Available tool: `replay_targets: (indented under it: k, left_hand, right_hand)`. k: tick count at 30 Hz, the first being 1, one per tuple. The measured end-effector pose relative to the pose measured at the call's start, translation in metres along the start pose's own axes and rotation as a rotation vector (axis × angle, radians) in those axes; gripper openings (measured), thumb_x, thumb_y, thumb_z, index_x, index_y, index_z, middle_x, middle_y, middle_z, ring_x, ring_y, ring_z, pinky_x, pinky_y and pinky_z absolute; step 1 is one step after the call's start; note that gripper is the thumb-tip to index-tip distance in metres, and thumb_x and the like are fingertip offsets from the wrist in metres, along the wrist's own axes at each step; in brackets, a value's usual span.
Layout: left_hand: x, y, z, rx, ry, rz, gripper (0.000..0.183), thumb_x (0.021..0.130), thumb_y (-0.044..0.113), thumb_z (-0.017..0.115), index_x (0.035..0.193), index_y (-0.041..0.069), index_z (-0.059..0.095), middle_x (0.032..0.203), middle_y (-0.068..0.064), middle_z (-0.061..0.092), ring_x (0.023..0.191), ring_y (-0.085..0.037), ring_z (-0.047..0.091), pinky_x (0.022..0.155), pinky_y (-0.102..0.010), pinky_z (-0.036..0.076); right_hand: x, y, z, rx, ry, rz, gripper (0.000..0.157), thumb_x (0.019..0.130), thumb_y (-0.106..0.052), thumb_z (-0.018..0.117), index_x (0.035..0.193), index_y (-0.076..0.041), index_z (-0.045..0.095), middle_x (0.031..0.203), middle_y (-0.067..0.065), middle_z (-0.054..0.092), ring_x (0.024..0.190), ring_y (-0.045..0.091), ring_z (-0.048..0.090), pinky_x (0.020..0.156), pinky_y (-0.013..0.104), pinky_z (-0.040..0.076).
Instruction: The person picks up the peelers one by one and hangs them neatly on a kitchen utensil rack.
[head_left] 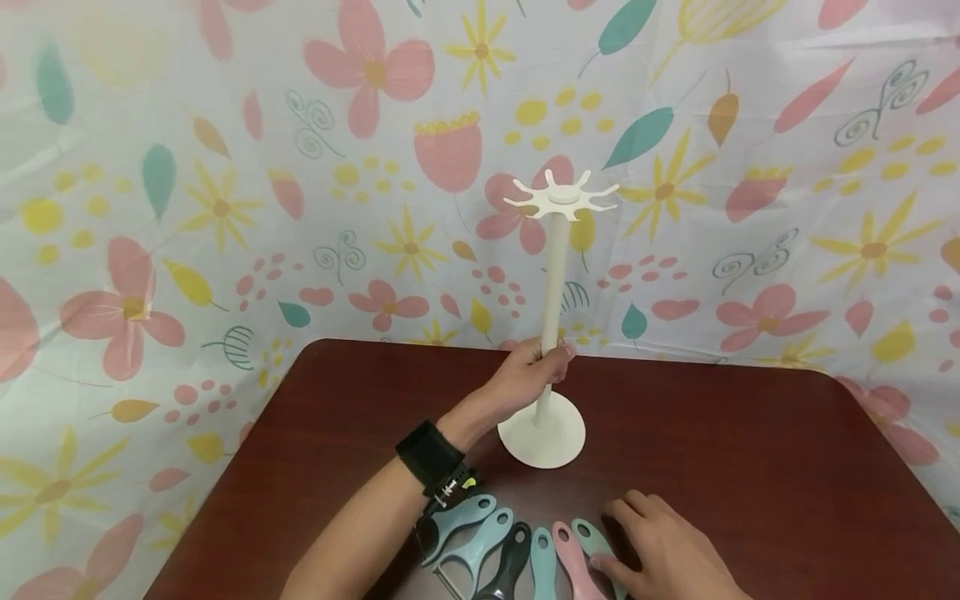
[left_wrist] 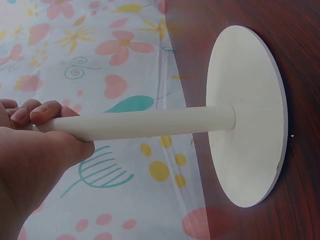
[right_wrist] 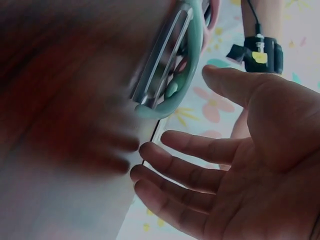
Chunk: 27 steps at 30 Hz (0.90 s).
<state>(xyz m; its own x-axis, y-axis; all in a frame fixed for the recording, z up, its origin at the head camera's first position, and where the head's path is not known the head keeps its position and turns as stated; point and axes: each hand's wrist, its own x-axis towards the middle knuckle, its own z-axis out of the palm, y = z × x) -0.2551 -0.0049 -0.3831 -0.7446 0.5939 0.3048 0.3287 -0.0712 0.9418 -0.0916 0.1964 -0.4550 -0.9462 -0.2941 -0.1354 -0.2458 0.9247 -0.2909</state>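
My left hand [head_left: 534,372] grips the pole of a white stand [head_left: 553,283]; its top has several curved hook arms and a round base [head_left: 542,446] on the table. In the left wrist view, thumb and fingers wrap the pole [left_wrist: 150,123] above that disc. My right hand [head_left: 670,550] has relaxed, spread fingers, with the thumb beside a teal peeler [head_left: 592,540], the rightmost of a row. The right wrist view shows this peeler's metal blade and teal frame [right_wrist: 197,45] close to the thumb, and nothing in the palm.
Left of that peeler lie a pink-handled peeler [head_left: 572,554], a teal handle [head_left: 543,560], a black peeler [head_left: 514,554] and more teal peelers [head_left: 486,533] below my left forearm. A flowered cloth [head_left: 390,183] hangs behind the dark red-brown table [head_left: 697,433].
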Motion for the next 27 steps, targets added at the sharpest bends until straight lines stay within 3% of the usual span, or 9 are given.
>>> replay_targets:
  k: [7, 18, 27]
  left_hand:
    - [-0.001, -0.004, 0.002, -0.006, -0.004, -0.002, 0.043, 0.107, 0.022, 0.042, 0.080, -0.011, 0.045, 0.070, -0.008, 0.033, 0.064, -0.019, 0.030, 0.065, -0.027, 0.030]
    - [-0.001, -0.003, 0.001, -0.002, 0.006, 0.007, 0.043, 0.107, 0.022, 0.042, 0.080, -0.012, 0.044, 0.070, -0.009, 0.033, 0.064, -0.019, 0.030, 0.065, -0.027, 0.031]
    - [-0.001, -0.001, 0.001, 0.001, 0.008, 0.012, 0.043, 0.107, 0.022, 0.042, 0.080, -0.012, 0.044, 0.069, -0.009, 0.033, 0.064, -0.020, 0.030, 0.066, -0.028, 0.031]
  right_hand:
    - [0.000, 0.000, 0.004, 0.026, -0.070, 0.027, 0.062, 0.068, -0.068, 0.073, 0.107, -0.020, 0.066, 0.096, -0.007, 0.053, 0.088, 0.015, 0.050, 0.068, 0.040, 0.051]
    - [-0.005, 0.002, 0.010, -0.075, -0.011, -0.072, 0.066, 0.071, -0.077, 0.063, 0.100, -0.017, 0.064, 0.089, -0.006, 0.045, 0.080, 0.014, 0.043, 0.057, 0.033, 0.044]
    - [-0.006, 0.000, 0.011, -0.089, 0.003, -0.040, 0.056, 0.072, -0.067, 0.071, 0.096, -0.017, 0.063, 0.088, -0.004, 0.048, 0.080, 0.015, 0.044, 0.062, 0.036, 0.046]
